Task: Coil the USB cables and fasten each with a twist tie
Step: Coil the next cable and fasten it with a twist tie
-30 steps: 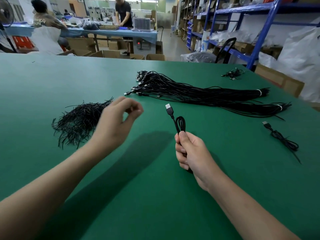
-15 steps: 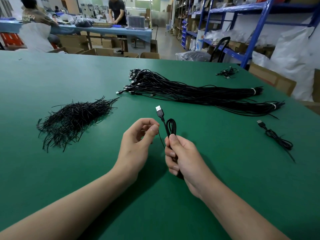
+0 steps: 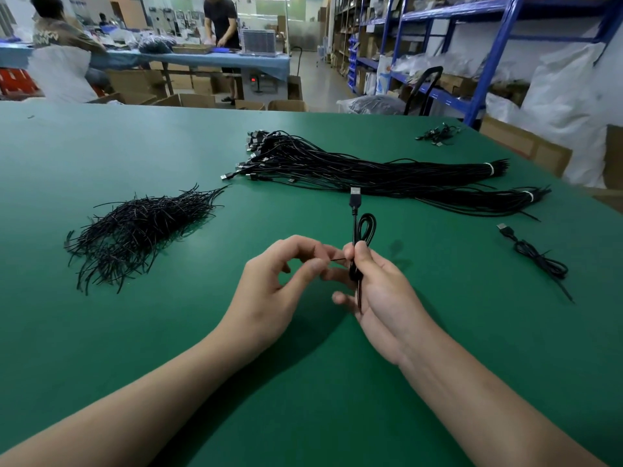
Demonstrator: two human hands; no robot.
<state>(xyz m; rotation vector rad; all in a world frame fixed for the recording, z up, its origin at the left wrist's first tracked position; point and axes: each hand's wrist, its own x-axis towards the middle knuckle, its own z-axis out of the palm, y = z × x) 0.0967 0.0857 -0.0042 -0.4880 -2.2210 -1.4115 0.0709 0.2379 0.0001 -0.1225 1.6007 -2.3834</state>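
Pinching a twist tie (image 3: pixel 337 259), left hand (image 3: pixel 279 281) now meets coiled cable (image 3: pixel 365 227) (right hand (image 3: pixel 381 291) gripping it)

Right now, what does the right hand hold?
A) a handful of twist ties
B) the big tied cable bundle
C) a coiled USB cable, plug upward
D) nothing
C: the right hand grips the coiled USB cable, its plug above the thumb; the left hand pinches a twist tie.
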